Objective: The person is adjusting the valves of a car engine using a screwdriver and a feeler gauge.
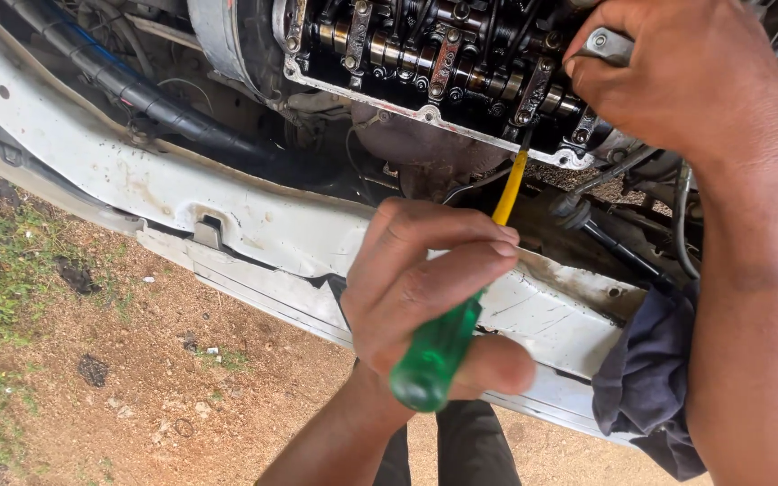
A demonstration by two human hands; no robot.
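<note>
Two hands at work: the left hand [434, 288] grips a green-handled screwdriver [447, 333], its tip at the edge of the oily engine head [425, 54]; the right hand [677, 72] is closed on a metal part [607, 45] there.

Left hand [425, 288] grips a screwdriver [447, 328] (green handle) against the engine [434, 54].

Glossy green plastic screwdriver handle [434, 351]; oily metal engine [434, 54]; matt cloth [650, 378].
</note>
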